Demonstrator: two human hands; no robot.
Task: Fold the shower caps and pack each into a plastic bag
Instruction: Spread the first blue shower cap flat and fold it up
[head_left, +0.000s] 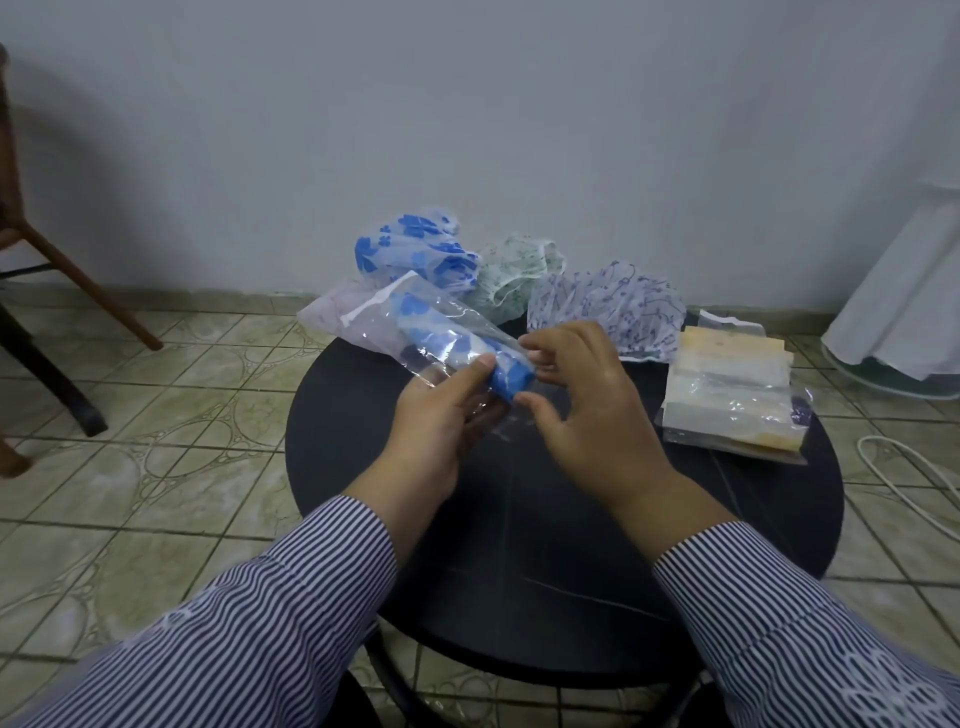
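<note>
From the head camera, both hands work above the middle of a round black table (363, 519). The left hand (441, 415) grips the near end of a clear plastic bag (415, 322), thumb pressed on top of the film, and inside that bag sits a rolled blue-flowered shower cap (467, 353), its dark blue end close to the bag's mouth. The right hand (582, 395) has its fingers curled at the bag's open end, seemingly pinching the loose film beside the roll, though the clear plastic makes the exact contact hard to read. I judge the cap as very light, soft and springy: a roll like this will want to unfurl, so it is best held across its middle through the bag. The film looks thin and slippery, easier to manage by its edges at the mouth. On the far side of the table lie three loose caps: a blue-flowered cap (415, 249), a green-printed cap (519, 275) and a purple-printed cap (613, 306). At the right, a stack of packed bags (727, 395) rests near the edge.
</note>
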